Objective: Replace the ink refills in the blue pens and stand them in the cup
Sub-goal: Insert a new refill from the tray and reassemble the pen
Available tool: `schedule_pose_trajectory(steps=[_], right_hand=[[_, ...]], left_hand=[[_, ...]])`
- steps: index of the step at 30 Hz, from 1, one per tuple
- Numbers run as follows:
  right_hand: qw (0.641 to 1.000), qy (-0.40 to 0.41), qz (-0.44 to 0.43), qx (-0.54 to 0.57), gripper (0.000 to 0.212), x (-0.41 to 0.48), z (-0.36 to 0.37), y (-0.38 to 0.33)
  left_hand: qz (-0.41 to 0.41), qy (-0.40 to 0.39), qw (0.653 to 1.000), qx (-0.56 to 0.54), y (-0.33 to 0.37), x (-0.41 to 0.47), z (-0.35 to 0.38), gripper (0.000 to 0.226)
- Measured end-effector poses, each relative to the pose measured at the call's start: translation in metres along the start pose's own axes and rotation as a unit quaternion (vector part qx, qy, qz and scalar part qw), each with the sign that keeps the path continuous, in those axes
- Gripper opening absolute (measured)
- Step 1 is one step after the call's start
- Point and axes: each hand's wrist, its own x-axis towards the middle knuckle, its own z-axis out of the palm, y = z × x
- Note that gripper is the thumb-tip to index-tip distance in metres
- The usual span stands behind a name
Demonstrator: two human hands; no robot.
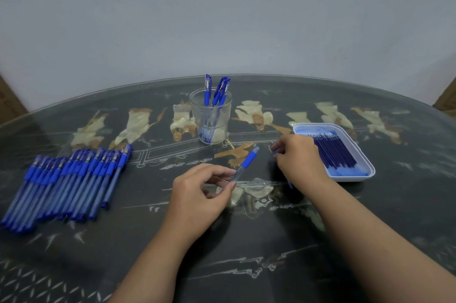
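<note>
Before the cup (211, 115), the left grip (197, 194) pinches a clear, blue-collared pen barrel (245, 164); the right grip (299, 157) pinches a thin blue refill (290, 184).

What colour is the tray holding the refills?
White tray, best seen in the head view.

A dark glass-topped table (246, 241) painted with pale figures stands against a grey wall (222, 19).

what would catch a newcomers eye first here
The row of blue capped pens lies left on the dark patterned table, and the clear glass cup at centre back holds a few. The left hand pinches a clear blue-gripped pen barrel; the right hand holds a thin blue refill beside the white refill tray.
</note>
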Motion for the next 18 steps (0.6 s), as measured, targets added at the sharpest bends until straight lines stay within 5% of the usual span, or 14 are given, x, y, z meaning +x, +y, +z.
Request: schedule_pose_trajectory(steps=[11, 18], right_hand=[[0.993, 0.095, 0.013, 0.072, 0.017, -0.010, -0.016, 0.006], [0.989, 0.114, 0.089, -0.010, 0.031, -0.010, -0.023, 0.050]], left_hand=[[0.008, 0.000, 1.000, 0.002, 0.002, -0.001, 0.000, 0.022], [-0.023, -0.005, 1.000, -0.017, 0.010, 0.000, 0.005, 0.021]])
